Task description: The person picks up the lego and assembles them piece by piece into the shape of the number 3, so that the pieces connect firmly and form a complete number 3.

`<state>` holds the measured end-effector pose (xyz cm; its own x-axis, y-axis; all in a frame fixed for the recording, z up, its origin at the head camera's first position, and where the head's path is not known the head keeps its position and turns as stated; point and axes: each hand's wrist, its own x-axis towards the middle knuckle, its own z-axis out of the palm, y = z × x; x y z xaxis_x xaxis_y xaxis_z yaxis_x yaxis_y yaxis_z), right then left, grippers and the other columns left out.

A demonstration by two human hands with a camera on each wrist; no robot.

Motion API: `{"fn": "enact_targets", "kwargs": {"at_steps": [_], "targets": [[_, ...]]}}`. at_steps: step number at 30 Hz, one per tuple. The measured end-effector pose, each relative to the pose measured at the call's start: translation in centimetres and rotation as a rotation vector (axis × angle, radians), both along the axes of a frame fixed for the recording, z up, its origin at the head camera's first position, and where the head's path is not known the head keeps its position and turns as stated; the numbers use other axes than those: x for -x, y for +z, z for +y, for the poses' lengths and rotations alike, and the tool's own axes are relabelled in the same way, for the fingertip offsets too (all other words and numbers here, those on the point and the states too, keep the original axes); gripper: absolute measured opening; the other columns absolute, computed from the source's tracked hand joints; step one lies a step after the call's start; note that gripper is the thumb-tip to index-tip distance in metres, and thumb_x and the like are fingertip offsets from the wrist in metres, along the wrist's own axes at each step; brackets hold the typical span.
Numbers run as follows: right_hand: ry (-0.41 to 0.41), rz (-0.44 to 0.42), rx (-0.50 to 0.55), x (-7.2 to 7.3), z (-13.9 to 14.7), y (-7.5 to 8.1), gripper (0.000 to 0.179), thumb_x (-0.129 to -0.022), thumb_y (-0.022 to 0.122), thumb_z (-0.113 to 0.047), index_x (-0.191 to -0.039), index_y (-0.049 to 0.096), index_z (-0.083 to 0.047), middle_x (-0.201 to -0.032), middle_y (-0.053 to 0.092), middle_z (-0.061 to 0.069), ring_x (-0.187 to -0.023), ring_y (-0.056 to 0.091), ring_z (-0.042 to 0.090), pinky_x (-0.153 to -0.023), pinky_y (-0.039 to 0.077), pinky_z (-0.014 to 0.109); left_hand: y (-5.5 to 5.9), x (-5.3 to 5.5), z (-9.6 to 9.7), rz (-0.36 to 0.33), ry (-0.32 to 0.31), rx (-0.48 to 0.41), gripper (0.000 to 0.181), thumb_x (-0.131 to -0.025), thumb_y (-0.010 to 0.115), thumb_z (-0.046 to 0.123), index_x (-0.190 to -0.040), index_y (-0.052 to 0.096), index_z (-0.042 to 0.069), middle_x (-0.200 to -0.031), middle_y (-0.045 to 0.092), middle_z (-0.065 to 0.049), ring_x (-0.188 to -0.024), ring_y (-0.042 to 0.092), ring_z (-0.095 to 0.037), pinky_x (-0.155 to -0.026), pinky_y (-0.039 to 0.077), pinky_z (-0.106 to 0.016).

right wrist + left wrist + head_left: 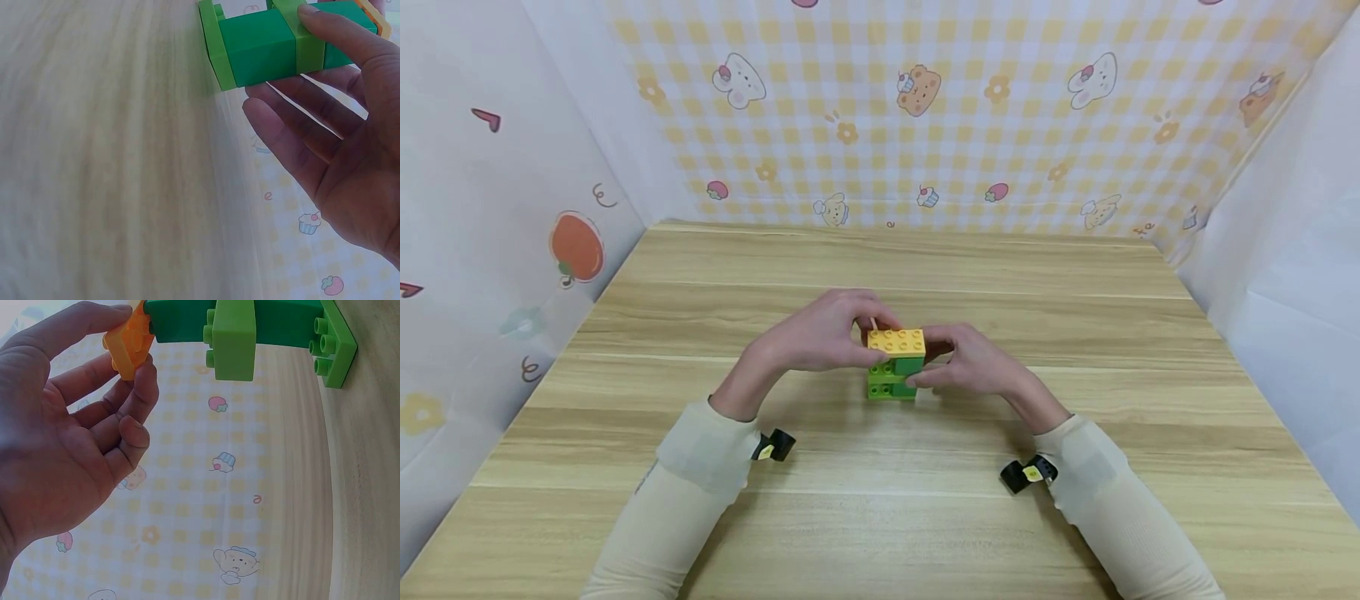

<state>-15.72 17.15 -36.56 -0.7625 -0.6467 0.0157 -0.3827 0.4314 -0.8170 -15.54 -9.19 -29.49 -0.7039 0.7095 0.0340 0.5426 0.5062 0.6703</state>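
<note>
A stack of toy building bricks stands upright on the wooden table. On its top sits a yellow brick point(897, 342), pinched between thumb and fingers of my left hand point(823, 333). Below it come a dark green brick point(181, 322), a light green brick point(234, 345), another dark green brick point(260, 48) and a light green bottom brick point(341, 347). My right hand point(976, 364) holds the stack from the right; its thumb presses the middle light green brick in the right wrist view. The dark green bricks leave studs bare on the left side.
The wooden table point(880, 517) spreads around both arms. Behind it stands a yellow checked backdrop point(880, 125) with cartoon prints, and white printed sheets point(490, 192) line the sides. Black wrist cameras point(782, 444) are strapped over the cream sleeves point(700, 483).
</note>
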Motion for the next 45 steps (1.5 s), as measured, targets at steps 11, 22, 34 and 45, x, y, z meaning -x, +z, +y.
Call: {"fn": "enact_targets", "kwargs": {"at_steps": [11,22,34,45], "targets": [[0.006,-0.007,-0.018,0.0,-0.1,0.0,0.036,-0.086,0.088,-0.022,-0.119,0.074,-0.014,-0.110,0.077,-0.001,-0.101,0.071,0.018,-0.093,0.058,0.043,-0.2,-0.1,-0.1,0.009,0.001,-0.008,0.029,-0.088,0.079,0.017,-0.117,0.078,0.013,-0.107,0.068,-0.001,-0.091,0.064,-0.015,-0.080,0.052,-0.033],[-0.066,-0.037,0.113,-0.6,1.0,2.2,0.041,-0.085,0.088,-0.015,-0.123,0.075,-0.011,-0.116,0.076,0.006,-0.107,0.071,0.026,-0.084,0.062,0.039,-0.2,0.0,0.0,0.026,-0.019,-0.005,0.028,-0.088,0.079,0.018,-0.115,0.078,0.014,-0.106,0.068,0.000,-0.091,0.063,-0.014,-0.082,0.052,-0.033],[-0.091,0.019,0.152,-0.9,0.7,2.8,0.030,-0.088,0.086,-0.013,-0.117,0.078,-0.011,-0.110,0.078,0.005,-0.101,0.073,0.022,-0.081,0.062,0.033,-0.3,-0.1,-0.2,0.020,-0.008,-0.013,0.029,-0.087,0.079,0.019,-0.115,0.079,0.014,-0.105,0.068,0.000,-0.089,0.063,-0.014,-0.079,0.052,-0.033],[-0.088,0.030,0.156,-0.7,0.7,2.8,0.027,-0.088,0.086,-0.012,-0.114,0.078,-0.011,-0.108,0.077,0.005,-0.100,0.073,0.020,-0.079,0.063,0.032,-0.3,0.1,-0.1,0.000,-0.002,-0.016,0.029,-0.087,0.080,0.018,-0.115,0.079,0.014,-0.105,0.068,0.000,-0.090,0.064,-0.015,-0.079,0.053,-0.033]]}}
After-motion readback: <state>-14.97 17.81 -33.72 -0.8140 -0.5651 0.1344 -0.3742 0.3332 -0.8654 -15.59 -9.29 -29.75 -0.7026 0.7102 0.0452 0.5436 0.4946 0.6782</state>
